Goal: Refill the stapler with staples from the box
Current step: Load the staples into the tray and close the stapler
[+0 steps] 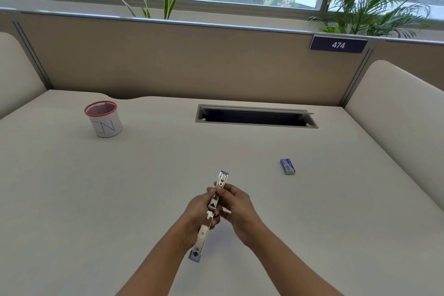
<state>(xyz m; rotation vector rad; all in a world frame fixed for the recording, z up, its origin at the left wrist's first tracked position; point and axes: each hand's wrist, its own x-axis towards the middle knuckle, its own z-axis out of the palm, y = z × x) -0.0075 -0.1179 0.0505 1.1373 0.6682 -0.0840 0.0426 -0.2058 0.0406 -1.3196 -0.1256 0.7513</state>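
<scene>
Metal glints along the stapler (211, 209), swung open into one long strip and held above the near middle of the desk (72, 187); one purple-tipped end points away from the person, the other hangs low toward the near edge; the left hand (198, 211) wraps its fingers around the middle of the strip from the left; the right hand (234, 204) pinches the upper part with curled fingertips from the right; both hands touch the stapler and each other's fingers nearly meet; the blue staple box (287, 166) lies flat and closed, well apart toward the right edge; a red mesh cup (103, 119) wrapped in white paper stands near the far left corner; a cable slot (255, 117) opens along the far edge.
</scene>
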